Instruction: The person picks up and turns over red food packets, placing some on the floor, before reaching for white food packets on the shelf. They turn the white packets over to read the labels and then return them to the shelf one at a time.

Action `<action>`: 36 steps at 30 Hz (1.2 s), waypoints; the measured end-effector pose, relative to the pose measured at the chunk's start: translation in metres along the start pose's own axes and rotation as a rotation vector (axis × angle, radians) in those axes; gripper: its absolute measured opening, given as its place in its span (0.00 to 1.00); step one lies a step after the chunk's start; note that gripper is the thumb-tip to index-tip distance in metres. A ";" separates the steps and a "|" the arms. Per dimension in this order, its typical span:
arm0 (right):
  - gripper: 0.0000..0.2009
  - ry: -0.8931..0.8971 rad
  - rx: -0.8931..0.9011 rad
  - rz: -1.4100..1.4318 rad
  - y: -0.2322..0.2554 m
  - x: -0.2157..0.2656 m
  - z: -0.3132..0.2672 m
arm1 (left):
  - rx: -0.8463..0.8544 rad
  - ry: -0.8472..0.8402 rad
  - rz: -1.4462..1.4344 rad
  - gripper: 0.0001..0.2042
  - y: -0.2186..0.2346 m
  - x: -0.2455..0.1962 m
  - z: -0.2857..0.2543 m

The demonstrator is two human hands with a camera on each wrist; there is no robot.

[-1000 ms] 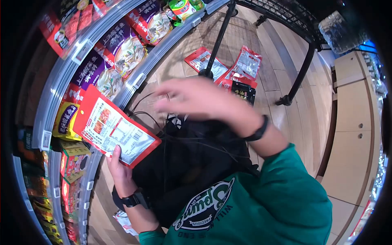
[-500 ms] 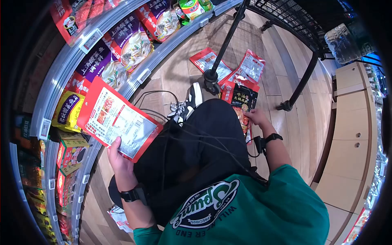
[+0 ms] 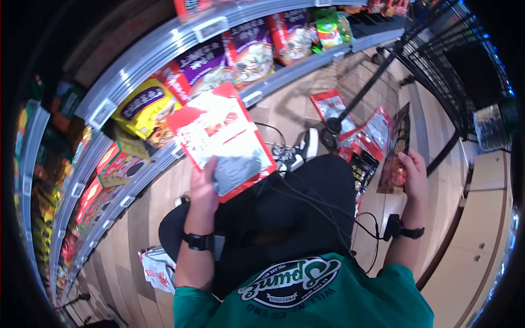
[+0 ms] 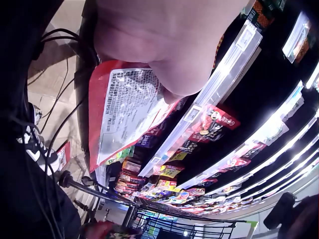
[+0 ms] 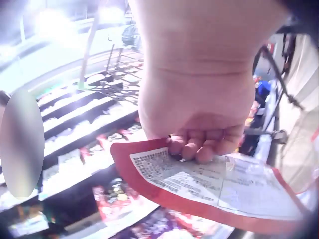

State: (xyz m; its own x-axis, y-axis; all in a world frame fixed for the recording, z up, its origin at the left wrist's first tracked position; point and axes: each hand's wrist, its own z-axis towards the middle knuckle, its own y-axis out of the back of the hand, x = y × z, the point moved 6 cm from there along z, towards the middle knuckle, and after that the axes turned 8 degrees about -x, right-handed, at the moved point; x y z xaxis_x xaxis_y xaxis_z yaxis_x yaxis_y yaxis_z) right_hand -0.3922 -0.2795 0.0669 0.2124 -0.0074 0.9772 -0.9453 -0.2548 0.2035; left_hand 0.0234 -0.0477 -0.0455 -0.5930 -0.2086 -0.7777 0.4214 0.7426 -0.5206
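In the head view my left hand [image 3: 204, 185] grips a red-edged packet [image 3: 240, 169] by its lower left edge, thumb on the printed face; the left wrist view shows the same packet [image 4: 130, 99] under the hand [image 4: 159, 45]. On the other side, my right hand [image 3: 414, 174] pinches a dark and red packet [image 3: 395, 158], held up by its edge. The right wrist view has curled fingers [image 5: 199, 145] on a packet's white printed back [image 5: 199, 181]. Several packets lie on the floor, among them a red and silver one [image 3: 331, 109] and a black one [image 3: 363, 169].
Shelves of packets, with a yellow one [image 3: 143, 109], curve along the left and top. A black wire cart [image 3: 437, 71] stands at the upper right, its wheel [image 3: 331, 134] beside the floor packets. Cables cross the person's lap. Cabinets [image 3: 481, 218] line the right; another packet [image 3: 157, 269] lies lower left.
The right hand moved from over the lap to the floor packets, took hold of one and lifted it. The left hand still holds its packet. The head view has shifted, showing more shelf.
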 end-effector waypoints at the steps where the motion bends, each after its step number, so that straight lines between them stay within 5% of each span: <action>1: 0.10 0.084 0.084 0.014 -0.014 0.015 0.001 | 0.014 0.020 -0.008 0.22 -0.003 0.003 -0.002; 7: 0.13 0.000 0.205 0.437 -0.127 0.053 0.001 | -0.008 0.105 0.154 0.20 -0.004 0.012 -0.008; 10: 0.14 0.030 0.324 0.400 -0.181 0.065 -0.012 | 0.021 0.071 0.240 0.19 -0.006 0.007 -0.011; 11: 0.07 0.112 0.344 0.231 -0.195 0.073 -0.017 | 0.012 0.059 0.235 0.19 -0.005 0.005 -0.009; 13: 0.13 0.576 0.345 -0.075 -0.231 0.088 -0.024 | 0.048 0.032 0.257 0.19 -0.006 0.007 -0.007; 16: 0.08 0.989 0.511 -0.483 -0.292 0.108 -0.055 | 0.106 0.070 0.116 0.19 -0.014 0.005 -0.010; 17: 0.08 1.073 0.543 -0.501 -0.309 0.105 -0.065 | 0.189 -0.009 0.113 0.19 -0.019 0.001 -0.012; 18: 0.10 1.023 0.635 -0.567 -0.323 0.095 -0.070 | 0.222 0.090 -0.105 0.20 -0.022 0.000 -0.011; 21: 0.19 1.167 0.585 -0.643 -0.343 0.074 -0.070 | 0.167 0.102 -0.239 0.20 -0.011 -0.009 -0.008; 23: 0.34 0.966 0.239 -0.552 -0.330 0.070 -0.049 | 0.133 0.037 -0.224 0.20 -0.009 -0.015 -0.006; 24: 0.46 0.862 0.257 -0.420 -0.328 0.060 -0.039 | 0.130 -0.012 -0.191 0.20 -0.007 -0.017 -0.004; 26: 0.48 0.483 0.354 -0.064 -0.332 0.021 -0.021 | 0.075 0.027 -0.087 0.19 0.002 -0.010 -0.002; 28: 0.42 0.338 0.425 -0.018 -0.335 0.005 -0.019 | 0.020 0.067 -0.081 0.22 0.001 -0.010 0.001; 30: 0.33 -0.145 0.541 0.388 -0.343 -0.026 -0.012 | 0.002 0.129 -0.165 0.22 0.008 -0.002 0.010; 36: 0.29 -0.105 0.549 0.411 -0.341 -0.024 -0.009 | 0.072 0.151 -0.336 0.24 -0.003 -0.015 0.012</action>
State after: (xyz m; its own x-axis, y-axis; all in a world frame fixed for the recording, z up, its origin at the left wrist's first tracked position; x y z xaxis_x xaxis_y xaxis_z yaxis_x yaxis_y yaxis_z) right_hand -0.0776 -0.1839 -0.0252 -0.0871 -0.2950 0.9515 -0.6980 -0.6634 -0.2696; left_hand 0.0395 -0.0542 -0.0367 -0.7986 -0.3332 -0.5012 0.2300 0.6007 -0.7657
